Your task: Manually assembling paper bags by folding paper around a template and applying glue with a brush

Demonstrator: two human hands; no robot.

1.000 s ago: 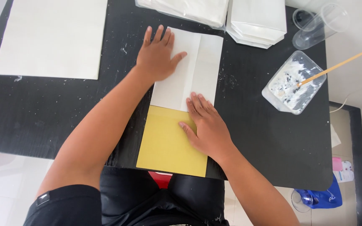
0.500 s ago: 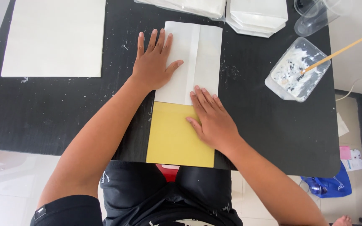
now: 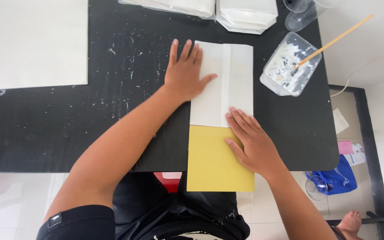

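White folded paper sheet [image 3: 221, 84] lies under our flat left hand [image 3: 185, 75]; our right hand [image 3: 252, 142], grip released, presses the yellow rectangular card [image 3: 210, 164].

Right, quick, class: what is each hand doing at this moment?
Left hand: open, flat on the folded white paper.
Right hand: open, pressing where the white paper meets the yellow sheet.

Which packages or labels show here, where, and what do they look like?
White packets: top edge of table, stacked, flat.
Clear bag: top centre, holds white sheets.
Plastic tub: right of folded sheet, clear, white paste, stick in it.
Blue bag: floor, right.
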